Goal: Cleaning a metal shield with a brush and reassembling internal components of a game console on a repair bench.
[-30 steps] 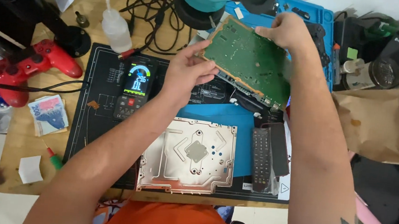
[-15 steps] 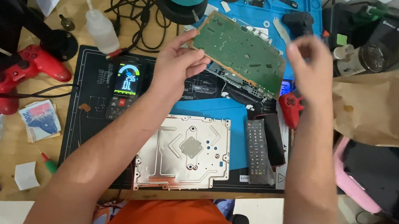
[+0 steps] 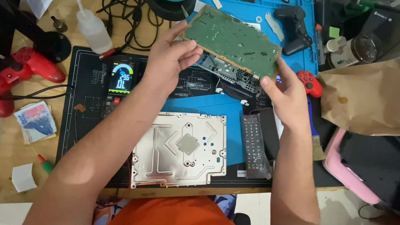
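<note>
The 2 hands are holding a green circuit board point(image 3: 231, 42) up over the bench, above and slightly right of the metal plate point(image 3: 180, 150) lying on the black mat point(image 3: 85, 118). The left hand point(image 3: 168, 60) is pinching the board's left edge, thumb on the near face and fingers curling behind. The right hand point(image 3: 285, 90) is gripping the board's lower right corner, thumb on top and the rest of the fingers tucked under, so both hands are closing on the board, not spreading. The board is tilting, its right end lower than its left.

Just right of the plate a black remote point(image 3: 254, 145) is lying lengthwise. Left of the plate and further from the person, a small meter point(image 3: 119, 80) with a lit screen is sitting on the mat. Far left of the plate a red controller point(image 3: 20, 67) is resting by a black stand base point(image 3: 48, 43), and a clear squeeze bottle point(image 3: 92, 28) is standing well above the meter. Beyond the plate, under the board, a dark chassis part point(image 3: 231, 74) is showing, though what it is is hard to tell. A black controller point(image 3: 295, 25) is sitting on the blue mat point(image 3: 256, 5) far above the plate, and a brown paper bag point(image 3: 377, 93) is lying well right of it.
</note>
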